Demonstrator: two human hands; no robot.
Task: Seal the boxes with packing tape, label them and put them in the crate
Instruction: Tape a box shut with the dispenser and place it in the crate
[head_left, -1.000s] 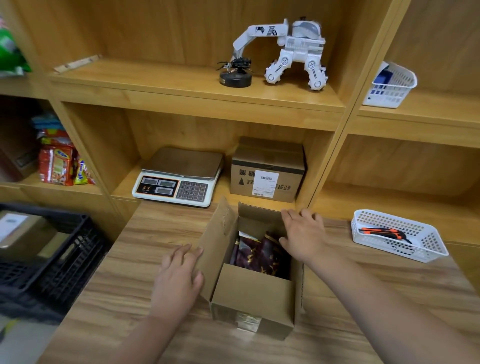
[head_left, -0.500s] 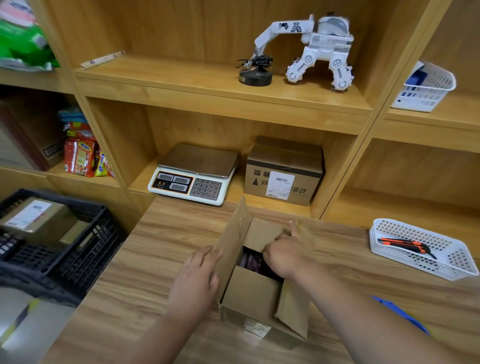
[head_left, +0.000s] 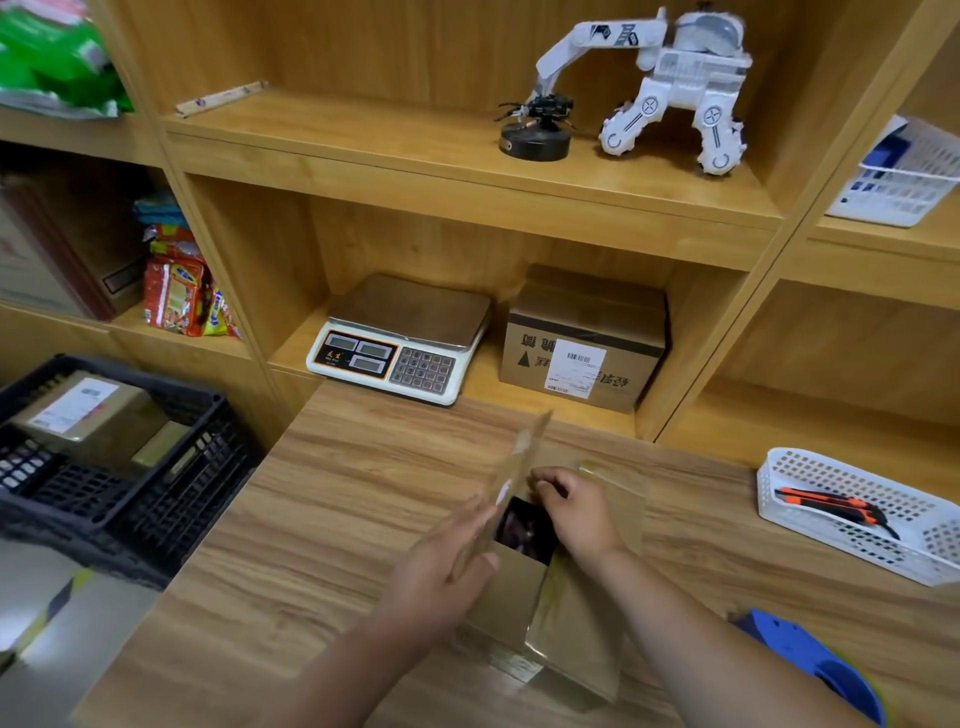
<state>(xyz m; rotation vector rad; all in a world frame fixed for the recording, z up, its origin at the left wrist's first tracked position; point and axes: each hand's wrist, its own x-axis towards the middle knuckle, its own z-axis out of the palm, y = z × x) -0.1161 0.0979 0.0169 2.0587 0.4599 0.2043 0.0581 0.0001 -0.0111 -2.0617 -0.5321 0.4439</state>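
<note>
Tilting box flap (head_left: 525, 457) further inward, left hand (head_left: 441, 571) pressing

packing room | wooden shelves (head_left: 467, 150) | scale (head_left: 400, 338) | labelled box (head_left: 582, 343) | crate (head_left: 156, 499)

The shelved cardboard box (head_left: 582, 332) bears large black Chinese characters, upside down and too blurred to read, plus a white label (head_left: 574, 370) with barcodes. The scale (head_left: 402, 332) keypad (head_left: 422, 370) digits are illegible.
</note>
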